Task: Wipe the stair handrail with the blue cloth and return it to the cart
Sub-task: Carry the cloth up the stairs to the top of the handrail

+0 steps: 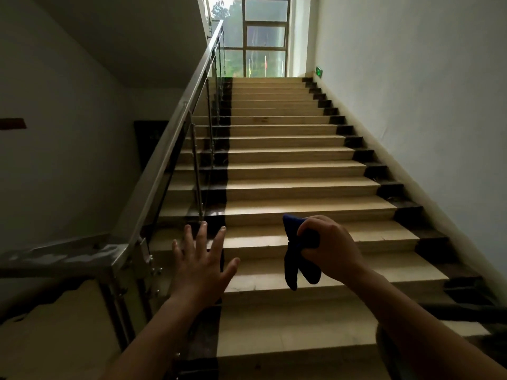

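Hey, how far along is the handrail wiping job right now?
Early on. Already done: the blue cloth is picked up, bunched in the right hand. In hand: the person faces the stairs with the left hand open and empty; neither hand touches the handrail, left of both hands. Left: the wiping, then returning the cloth to the cart, which is out of view.

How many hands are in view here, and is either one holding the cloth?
2. The left hand is open with fingers spread, near the handrail but not touching it. The right hand grips the blue cloth above the lower steps.
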